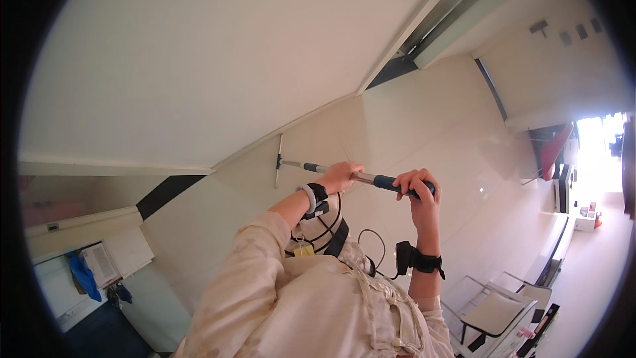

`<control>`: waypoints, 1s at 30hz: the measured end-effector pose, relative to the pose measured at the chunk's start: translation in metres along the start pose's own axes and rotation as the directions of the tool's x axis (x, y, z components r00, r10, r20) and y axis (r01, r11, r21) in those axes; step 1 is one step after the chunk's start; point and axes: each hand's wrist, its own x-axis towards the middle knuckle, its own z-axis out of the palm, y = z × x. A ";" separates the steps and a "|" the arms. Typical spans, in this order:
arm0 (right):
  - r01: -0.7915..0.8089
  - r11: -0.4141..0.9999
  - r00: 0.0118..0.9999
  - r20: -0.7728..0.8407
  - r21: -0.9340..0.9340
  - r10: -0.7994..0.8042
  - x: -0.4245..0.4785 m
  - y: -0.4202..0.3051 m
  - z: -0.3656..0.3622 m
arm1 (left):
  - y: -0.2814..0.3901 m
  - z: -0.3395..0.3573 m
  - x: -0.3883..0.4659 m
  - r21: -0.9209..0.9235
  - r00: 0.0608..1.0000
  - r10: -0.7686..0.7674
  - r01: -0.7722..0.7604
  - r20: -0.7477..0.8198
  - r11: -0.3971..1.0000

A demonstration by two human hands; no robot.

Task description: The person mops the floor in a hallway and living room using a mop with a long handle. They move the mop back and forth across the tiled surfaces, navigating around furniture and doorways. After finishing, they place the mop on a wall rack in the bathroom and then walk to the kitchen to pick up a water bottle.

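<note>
My left hand (342, 174) grips the metal middle of a telescopic pole (366, 178) with dark blue grips. Around its end grip (390, 182) curls my right hand (420, 185). The pole slants across in front of me to a thin, wide head (279, 160), which lies against the pale floor close to the base of a white wall panel. From this angle I cannot tell whether it is a squeegee or a flat mop. Both wrists wear black straps with small devices, and a grey band circles my left wrist.
The large white wall panel (223, 59) stands ahead, with openings at either side. A chair (497, 311) stands at lower right beside a table. At left, a white cabinet (131, 248) has a blue cloth (83, 276) near it. Black cables (382, 248) hang at my waist.
</note>
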 end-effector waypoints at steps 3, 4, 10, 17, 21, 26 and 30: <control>0.017 1.000 0.999 -0.050 -0.003 -0.017 0.041 -0.026 -0.073 | 0.028 0.026 0.084 0.015 0.992 0.126 -0.126 0.000 0.992; 0.016 1.000 0.997 -0.077 0.006 -0.015 0.050 -0.032 -0.092 | 0.033 0.036 0.106 0.017 0.992 0.121 -0.121 0.023 0.992; 0.045 0.998 0.975 -0.219 0.044 -0.035 0.092 -0.057 -0.168 | 0.049 0.070 0.223 0.093 0.970 0.140 -0.161 0.200 0.983; 0.130 0.981 0.941 -0.330 0.143 -0.076 0.117 -0.047 -0.211 | 0.056 0.081 0.316 0.067 0.952 0.236 -0.252 0.193 0.965; 0.119 0.972 0.940 -0.337 0.205 -0.044 0.134 -0.032 -0.220 | 0.051 0.096 0.342 0.064 0.956 0.280 -0.286 0.088 0.956; -0.067 0.963 0.939 -0.310 0.260 0.149 0.138 -0.037 -0.263 | 0.030 0.140 0.349 0.081 0.989 0.132 -0.138 0.072 0.987; -0.181 0.930 0.866 -0.396 0.320 0.305 0.110 -0.054 -0.302 | 0.048 0.189 0.351 0.223 0.954 0.004 -0.074 0.301 0.972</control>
